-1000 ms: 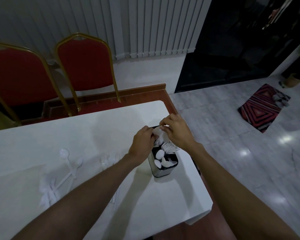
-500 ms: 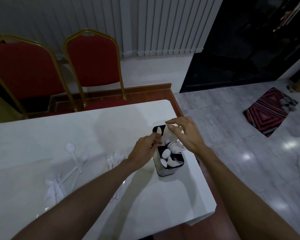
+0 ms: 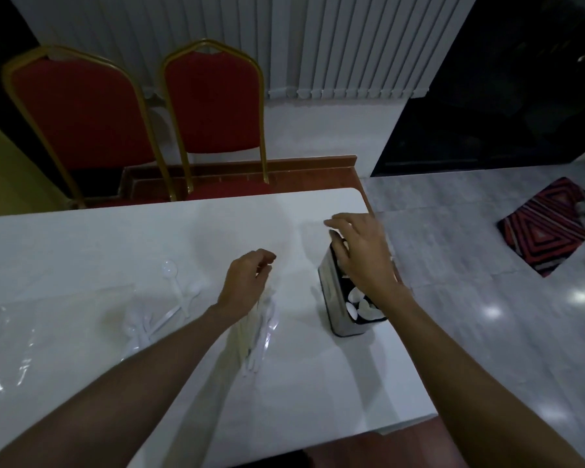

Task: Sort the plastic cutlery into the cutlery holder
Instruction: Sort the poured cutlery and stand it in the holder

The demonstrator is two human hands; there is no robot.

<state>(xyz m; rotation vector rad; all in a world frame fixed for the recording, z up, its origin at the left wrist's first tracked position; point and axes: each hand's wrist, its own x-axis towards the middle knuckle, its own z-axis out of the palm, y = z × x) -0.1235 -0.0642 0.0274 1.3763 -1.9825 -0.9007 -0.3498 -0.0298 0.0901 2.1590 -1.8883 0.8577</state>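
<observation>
Left grip [image 3: 247, 282] slack; white table [image 3: 81, 244], red chairs [image 3: 213, 103]

Upright metal holder [image 3: 335, 300] contains white spoons [image 3: 358, 296]; loose cutlery [image 3: 182, 300] lies beside it.

cutlery holder [image 3: 331, 298] partly hidden, loose cutlery [image 3: 262, 329] blurred

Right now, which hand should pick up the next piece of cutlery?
Left. The left hand hovers above the loose cutlery on the table; the right hand is over the cutlery holder.
</observation>
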